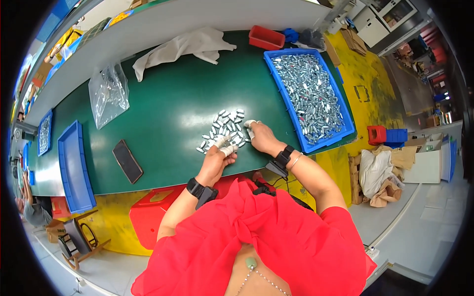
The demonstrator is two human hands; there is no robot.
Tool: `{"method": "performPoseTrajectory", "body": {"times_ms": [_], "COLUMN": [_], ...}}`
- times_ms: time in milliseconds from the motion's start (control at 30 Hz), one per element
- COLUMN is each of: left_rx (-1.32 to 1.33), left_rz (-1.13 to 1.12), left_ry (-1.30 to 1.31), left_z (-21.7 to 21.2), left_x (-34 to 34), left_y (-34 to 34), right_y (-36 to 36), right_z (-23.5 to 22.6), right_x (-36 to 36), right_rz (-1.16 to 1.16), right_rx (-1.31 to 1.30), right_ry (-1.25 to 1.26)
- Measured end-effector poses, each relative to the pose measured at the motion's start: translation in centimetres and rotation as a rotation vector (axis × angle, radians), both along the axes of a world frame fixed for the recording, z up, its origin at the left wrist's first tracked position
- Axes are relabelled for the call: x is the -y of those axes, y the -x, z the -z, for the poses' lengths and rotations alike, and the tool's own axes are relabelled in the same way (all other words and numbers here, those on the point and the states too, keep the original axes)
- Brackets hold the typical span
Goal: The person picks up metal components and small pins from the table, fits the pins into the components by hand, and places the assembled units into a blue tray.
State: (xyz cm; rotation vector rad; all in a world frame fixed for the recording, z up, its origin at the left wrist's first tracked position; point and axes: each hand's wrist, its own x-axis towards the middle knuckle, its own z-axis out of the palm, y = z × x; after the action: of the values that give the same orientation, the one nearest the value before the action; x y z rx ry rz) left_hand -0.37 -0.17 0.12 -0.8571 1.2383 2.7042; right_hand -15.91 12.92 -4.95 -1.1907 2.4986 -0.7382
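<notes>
A loose pile of small silver, capsule-shaped metal pieces (224, 127) lies on the green tabletop (168, 113) in front of me. My left hand (216, 159) is at the pile's near edge, thumb and fingers curled together, white covers on the fingertips. At the right edge is my right hand (262, 137), also with white fingertip covers and bent fingers closed towards the pieces. Anything pinched in either hand is too small to make out. To the right, a blue tray (309, 147) is filled with many similar pieces.
A phone (128, 161) and an empty-looking blue tray (77, 167) lie to the left, with a smaller filled tray (45, 132) beyond. A clear plastic bag (109, 93), a whitish cloth (182, 48) and a red bin (266, 37) sit towards the back. Red stools (153, 217) stand below the front edge.
</notes>
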Motion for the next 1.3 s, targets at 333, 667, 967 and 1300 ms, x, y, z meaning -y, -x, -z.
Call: {"method": "performPoseTrajectory", "body": {"times_ms": [333, 667, 967, 1300], "left_rx": [-0.374, -0.366, -0.477, -0.449], "left_rz": [0.057, 0.005, 0.008, 0.164], "left_ry": [-0.267, 0.193, 0.551, 0.518], "left_z": [-0.4, -3.5, -1.9, -1.9], "left_x": [-6.8, -11.4, -7.8, -4.6], "left_y": [3.1, 3.4, 1.3, 1.1], "right_y": [-1.3, 1.5, -1.8, -5.3], "right_z": [-11.4, -13.3, -12.2, -11.0], "right_x": [-6.3, -9.8, -6.9, -4.9], "right_rz": [-0.012, -0.251, -0.079, 0.192], "right_rx": [0.504, 0.322, 0.666, 0.560], "right_ry": [0.412, 0.282, 0.200, 0.253]}}
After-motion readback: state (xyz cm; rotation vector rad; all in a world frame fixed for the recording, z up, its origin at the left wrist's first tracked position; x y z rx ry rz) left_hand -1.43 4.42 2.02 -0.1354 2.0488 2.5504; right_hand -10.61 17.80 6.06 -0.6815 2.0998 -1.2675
